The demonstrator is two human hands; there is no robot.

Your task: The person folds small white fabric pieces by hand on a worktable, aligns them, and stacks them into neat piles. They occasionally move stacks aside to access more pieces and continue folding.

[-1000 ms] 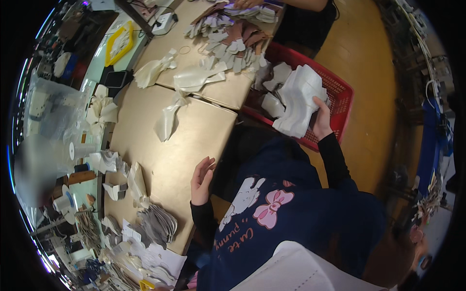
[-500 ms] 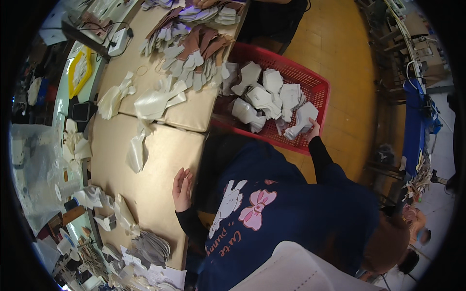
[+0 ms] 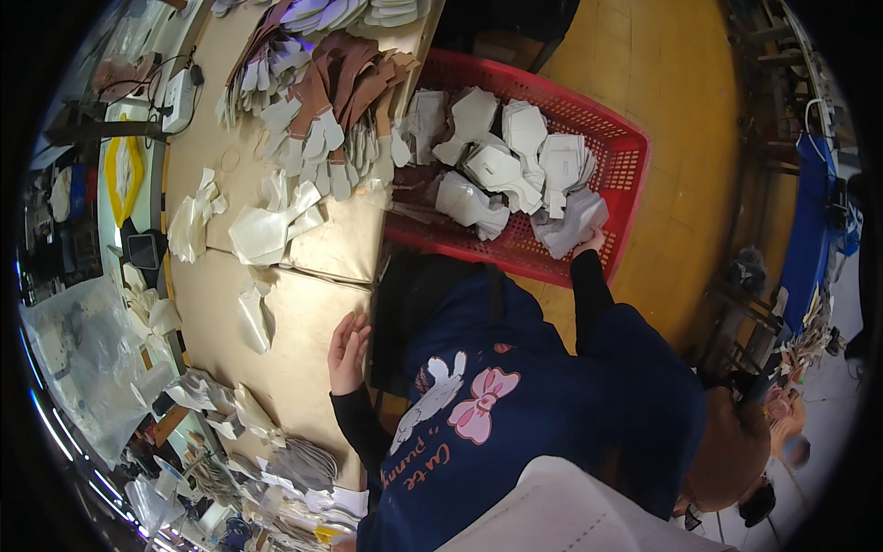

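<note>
In the red perforated plastic crate at my right lie several bundles of white cut shoe-shaped pieces. My right hand reaches to the crate's near right corner. Its fingers are on the edge of a greyish-white bundle that looks wrapped in clear plastic; part of the grip is hidden. My left hand rests at the edge of the tan-covered table. Nothing is in it, and its fingers are stretched out.
Brown and white cut pieces are piled at the table's far end. Loose shiny cream pieces lie mid-table, grey ones nearer me. A yellow tray stands at left. Another person is at lower right.
The view has shifted. The bundle at my right hand has turned and sits lower in the crate, showing its greyish plastic-like side. My left hand stays at the table edge.
</note>
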